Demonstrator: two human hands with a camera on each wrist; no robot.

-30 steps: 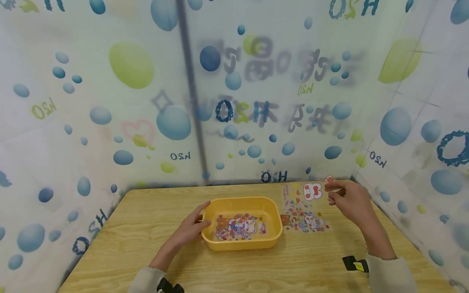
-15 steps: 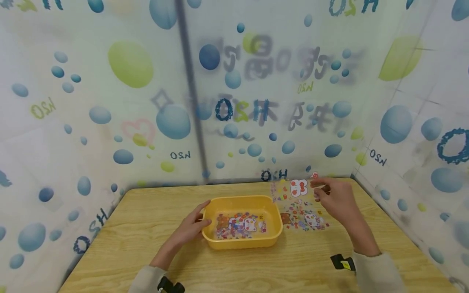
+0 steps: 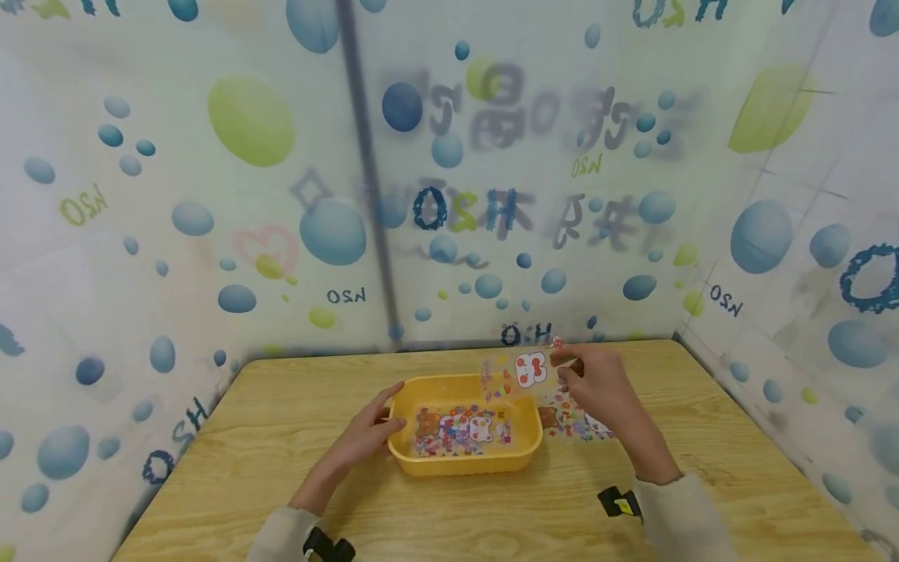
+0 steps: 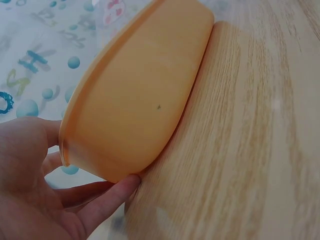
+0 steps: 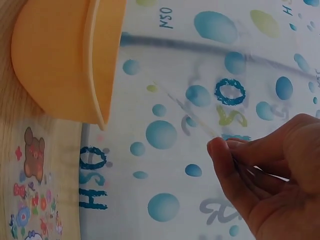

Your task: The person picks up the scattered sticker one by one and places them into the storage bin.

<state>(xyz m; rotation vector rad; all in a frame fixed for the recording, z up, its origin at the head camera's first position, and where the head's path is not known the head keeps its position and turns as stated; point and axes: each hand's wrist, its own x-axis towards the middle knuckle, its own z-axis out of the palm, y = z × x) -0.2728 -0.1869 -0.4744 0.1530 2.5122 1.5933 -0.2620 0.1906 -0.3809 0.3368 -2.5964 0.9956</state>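
A yellow plastic basin (image 3: 463, 467) stands on the table, with colourful cartoon stickers (image 3: 460, 429) lying inside it. My left hand (image 3: 361, 437) holds the basin's left end; in the left wrist view its fingers (image 4: 112, 200) curl against that end wall. My right hand (image 3: 604, 382) pinches one edge of a clear sticker sheet (image 3: 530, 370) printed with a white, red-bowed character. This sheet is raised and overlaps the basin's back right corner in the head view. Seen from the right wrist, it is a thin line, nearly edge-on, between thumb and finger.
Another clear sticker sheet (image 3: 569, 421), with a bear (image 5: 34, 155) and small motifs, lies on the table right of the basin, partly hidden behind my right hand. The wooden table (image 3: 421, 515) ends at a curtain (image 3: 449, 172) patterned with blue and green bubbles.
My right hand has moved left with the pinched sticker sheet, from above the lying sheet to the basin's back right corner. My left hand and the basin have stayed in place.
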